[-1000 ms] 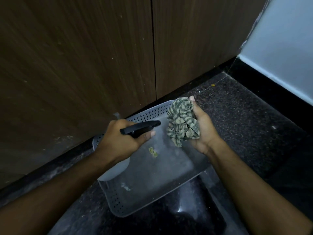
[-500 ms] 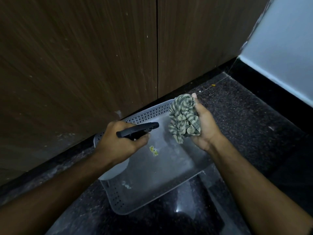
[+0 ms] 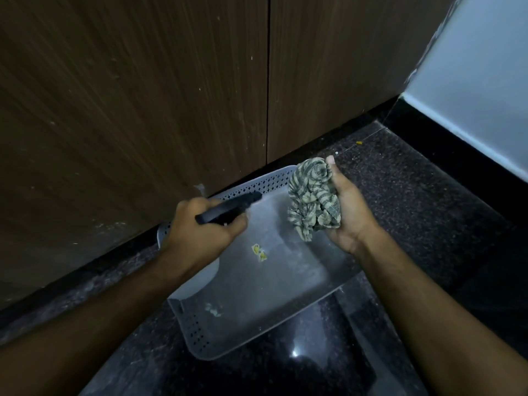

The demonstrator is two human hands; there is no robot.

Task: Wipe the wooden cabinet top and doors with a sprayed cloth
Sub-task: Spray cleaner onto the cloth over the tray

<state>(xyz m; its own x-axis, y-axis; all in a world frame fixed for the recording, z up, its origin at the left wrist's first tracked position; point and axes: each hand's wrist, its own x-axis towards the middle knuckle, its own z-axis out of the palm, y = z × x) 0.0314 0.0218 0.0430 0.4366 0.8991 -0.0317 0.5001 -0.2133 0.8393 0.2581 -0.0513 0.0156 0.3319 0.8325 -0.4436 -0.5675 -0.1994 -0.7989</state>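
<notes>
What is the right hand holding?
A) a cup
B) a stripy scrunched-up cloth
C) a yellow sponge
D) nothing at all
B: the right hand grips a bunched striped cloth, held over the grey perforated tray, while the left hand holds the black spray trigger.

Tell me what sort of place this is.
Probably a home's floor-level corner: dark wooden cabinet doors meet a speckled black granite floor, a pale painted wall stands at right, and a grey perforated plastic tray lies below.

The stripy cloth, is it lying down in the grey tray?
No, the stripy cloth is bunched up in the right hand, held above the grey tray.
</notes>
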